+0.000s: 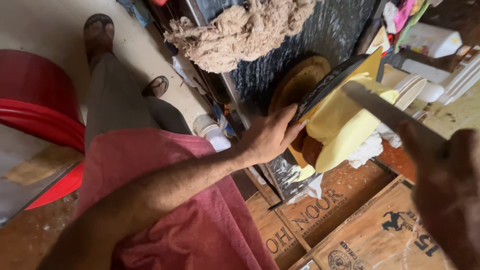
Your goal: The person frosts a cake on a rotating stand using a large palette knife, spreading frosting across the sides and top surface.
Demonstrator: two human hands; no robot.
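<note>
A pale floor (45, 30) is seen beside a red tub (35, 100), a dark corrugated panel (320, 35) is topped by a mop head (240, 32), and wooden crates (360, 220) are stacked below.

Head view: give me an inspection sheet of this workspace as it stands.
Surface: wooden crates with printed lids, low in view.
Job's things: yellow foam-like block with a dark flat board on top; long blade laid across it.
Clutter: white rags, white containers, round wooden disc.
Grips: left hand steadies the block's edge; right hand holds the blade's handle, blurred.
Cables: nothing seen.
Surroundings: fibre mop head, red tub, sandalled feet.
</note>
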